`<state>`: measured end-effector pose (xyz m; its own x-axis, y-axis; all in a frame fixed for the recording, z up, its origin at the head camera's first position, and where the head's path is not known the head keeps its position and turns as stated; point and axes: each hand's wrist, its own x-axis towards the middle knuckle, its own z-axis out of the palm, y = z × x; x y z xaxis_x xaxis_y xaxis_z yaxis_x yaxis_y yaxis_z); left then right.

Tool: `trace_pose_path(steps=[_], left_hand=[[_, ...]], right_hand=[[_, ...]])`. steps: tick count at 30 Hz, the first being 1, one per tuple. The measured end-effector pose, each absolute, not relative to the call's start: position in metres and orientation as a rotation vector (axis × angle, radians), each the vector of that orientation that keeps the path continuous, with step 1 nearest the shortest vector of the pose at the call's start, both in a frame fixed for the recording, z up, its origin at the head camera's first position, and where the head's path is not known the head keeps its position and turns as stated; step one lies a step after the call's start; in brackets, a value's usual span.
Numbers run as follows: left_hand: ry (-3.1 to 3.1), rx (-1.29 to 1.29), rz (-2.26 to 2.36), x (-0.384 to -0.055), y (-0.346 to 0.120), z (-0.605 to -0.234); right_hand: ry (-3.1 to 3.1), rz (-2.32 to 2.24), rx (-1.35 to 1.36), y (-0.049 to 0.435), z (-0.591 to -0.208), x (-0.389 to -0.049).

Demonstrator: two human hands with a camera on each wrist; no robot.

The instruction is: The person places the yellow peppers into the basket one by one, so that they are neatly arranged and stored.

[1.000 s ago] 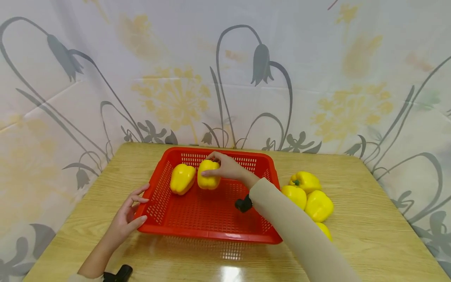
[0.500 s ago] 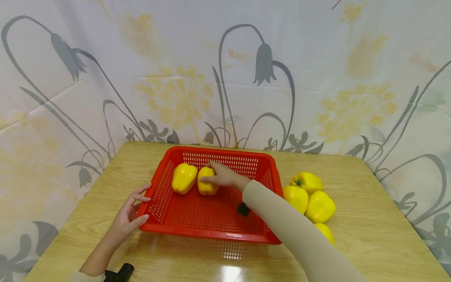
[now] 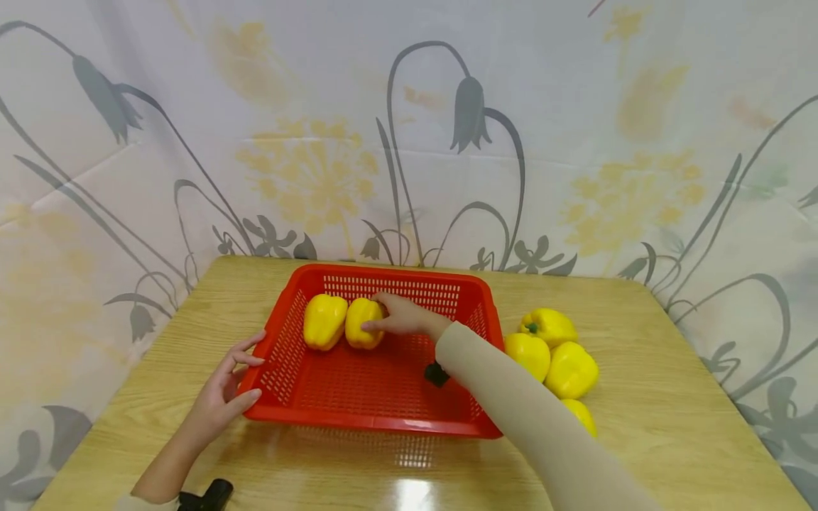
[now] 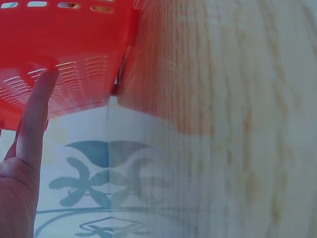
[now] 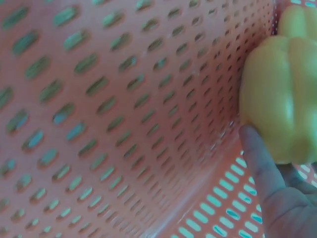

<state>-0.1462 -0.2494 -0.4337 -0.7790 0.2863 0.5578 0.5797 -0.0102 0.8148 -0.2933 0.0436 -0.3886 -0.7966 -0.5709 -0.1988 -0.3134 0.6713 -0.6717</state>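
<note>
- Lower edge of the frame: a soft beige right sleeve (image 3: 530,411) slants in from the right; a stubby black plastic piece (image 3: 206,495) sits by the left wrist.
- Pale wood-grain table (image 3: 671,411), glossy enough to mirror a light at bottom centre.
- Left of centre, the left hand (image 3: 220,397) touches the basket's left side, fingers spread and lightly bent; in the left wrist view one finger reaches nearly straight to the outer wall.
- Red plastic basket (image 3: 383,387), centre: rectangular, smooth rolled rim, slotted walls and floor.
- To the right, four loose peppers (image 3: 571,370) cluster on the table, waxy, yellow and lobed; the nearest is partly hidden by the sleeve, the farthest shows a green stem (image 3: 532,327).
- Inside the basket, the right hand (image 3: 404,314) grips the held pepper (image 3: 359,330), thumb on its near side, fingers on its far side.
- Just left of it, in the basket, lies another blocky, shiny yellow pepper (image 3: 324,323).
- Behind everything, lightly creased pale cloth (image 3: 319,85) printed with grey bellflowers and yellow blooms.
</note>
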Motion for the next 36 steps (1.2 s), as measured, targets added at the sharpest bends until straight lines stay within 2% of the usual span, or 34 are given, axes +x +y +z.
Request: trace_pose_path(steps=[14, 36], left_hand=[[-2.027, -0.935, -1.885, -0.148, -0.249, -0.433], [-1.985, -0.942, -1.875, -0.148, -0.250, -0.438]], right_hand=[[2.532, -0.978, -0.660, 0.048, -0.382, -0.290], [2.552, -1.373, -0.824, 0.085, -0.326, -0.254]])
